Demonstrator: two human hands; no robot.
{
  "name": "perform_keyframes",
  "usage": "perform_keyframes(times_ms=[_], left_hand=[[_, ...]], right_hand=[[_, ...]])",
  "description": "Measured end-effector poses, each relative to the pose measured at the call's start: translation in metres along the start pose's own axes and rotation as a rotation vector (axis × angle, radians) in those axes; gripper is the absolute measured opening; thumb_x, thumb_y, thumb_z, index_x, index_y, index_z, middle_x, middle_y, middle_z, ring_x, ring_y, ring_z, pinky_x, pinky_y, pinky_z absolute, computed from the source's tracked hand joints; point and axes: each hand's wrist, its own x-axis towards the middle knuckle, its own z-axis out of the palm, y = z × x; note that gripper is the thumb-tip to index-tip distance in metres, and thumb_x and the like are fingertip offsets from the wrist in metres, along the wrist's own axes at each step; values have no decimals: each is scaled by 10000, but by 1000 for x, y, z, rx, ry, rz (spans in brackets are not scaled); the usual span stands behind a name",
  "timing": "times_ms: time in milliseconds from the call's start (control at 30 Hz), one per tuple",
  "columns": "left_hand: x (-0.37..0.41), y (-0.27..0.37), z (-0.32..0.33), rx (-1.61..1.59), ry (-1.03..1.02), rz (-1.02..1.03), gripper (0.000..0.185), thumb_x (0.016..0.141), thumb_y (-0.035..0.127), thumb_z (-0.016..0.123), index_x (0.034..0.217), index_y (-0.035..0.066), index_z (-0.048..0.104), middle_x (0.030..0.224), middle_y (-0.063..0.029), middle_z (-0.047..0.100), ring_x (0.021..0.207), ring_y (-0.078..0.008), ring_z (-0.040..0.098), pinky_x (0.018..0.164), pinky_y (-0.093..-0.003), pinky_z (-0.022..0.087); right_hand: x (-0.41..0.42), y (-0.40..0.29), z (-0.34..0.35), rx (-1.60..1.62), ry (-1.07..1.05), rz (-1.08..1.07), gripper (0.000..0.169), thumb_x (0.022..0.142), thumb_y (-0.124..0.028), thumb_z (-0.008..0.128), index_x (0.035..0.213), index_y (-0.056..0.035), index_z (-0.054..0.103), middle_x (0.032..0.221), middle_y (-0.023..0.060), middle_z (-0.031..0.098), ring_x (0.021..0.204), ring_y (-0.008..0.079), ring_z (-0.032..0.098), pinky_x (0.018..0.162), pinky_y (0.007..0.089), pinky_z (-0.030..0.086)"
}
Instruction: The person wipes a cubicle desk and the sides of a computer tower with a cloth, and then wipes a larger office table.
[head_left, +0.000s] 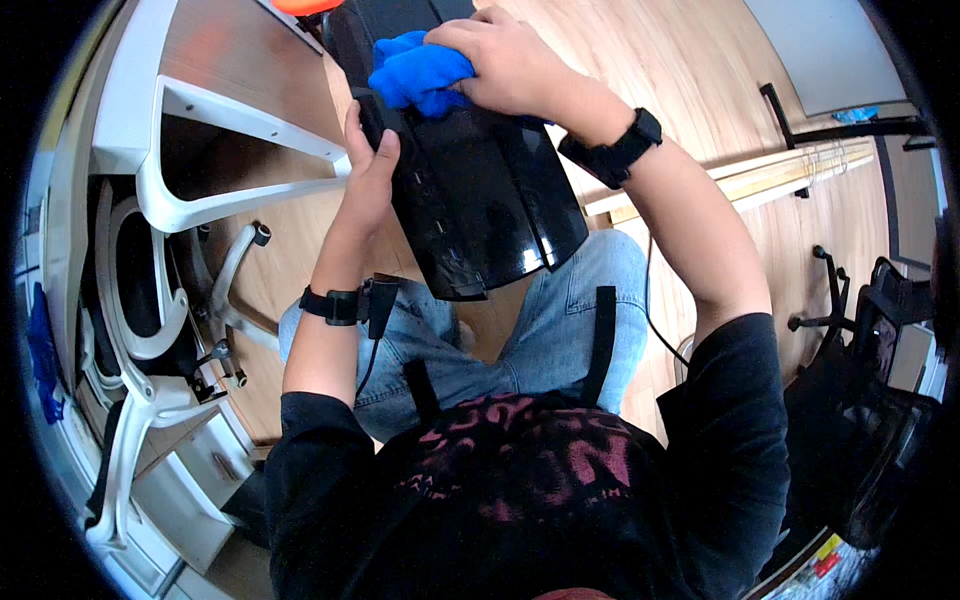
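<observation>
A glossy black plastic casing (480, 195), its exact kind not clear, stands or rests between the person's knees and reaches up to the top of the view. My left hand (369, 169) grips its left edge, thumb and fingers around a raised black part. My right hand (506, 64) holds a crumpled blue cloth (420, 73) against the casing's upper face; the fingertips are partly hidden by the cloth and the hand itself. Both wrists wear black straps.
To the left are a white metal-framed desk leg (251, 196) and a white chair frame (124, 450). Wooden strips (780, 176) lie at the right, near black office chairs (892, 315). Something orange (306, 6) shows at the top edge. A thin black cable runs by the right knee.
</observation>
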Motion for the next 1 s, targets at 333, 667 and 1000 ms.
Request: perform_keyframes(times_ms=[333,667,1000], left_hand=[[-4,13,6,-34,-29,-32,792,1018,414,470,1550,73,-8,1581,-198,88,1449,-284,161,1184,-377,152],[0,-8,-2,73,12,45,740,1037,380,434,1542,16,34,1584,-222,79,1459,-306,139,1189,-378,121],[2,-18,1,232,75,171,703,1046,346,428,1546,12,65,1582,-176,157,1454,-263,164,1185,-358,118]], right_hand=[[-129,-63,-62,125,-149,-160,465,611,-74,633,1075,-108,646,1211,65,597,1206,323,485,996,475,368],[-185,-107,-70,-4,-147,-117,317,719,-166,610,1030,-107,633,1159,67,606,1138,279,530,1023,486,381],[-111,-78,-95,60,-559,-481,228,695,-143,622,912,-94,672,1002,35,642,1044,250,539,1079,506,341]])
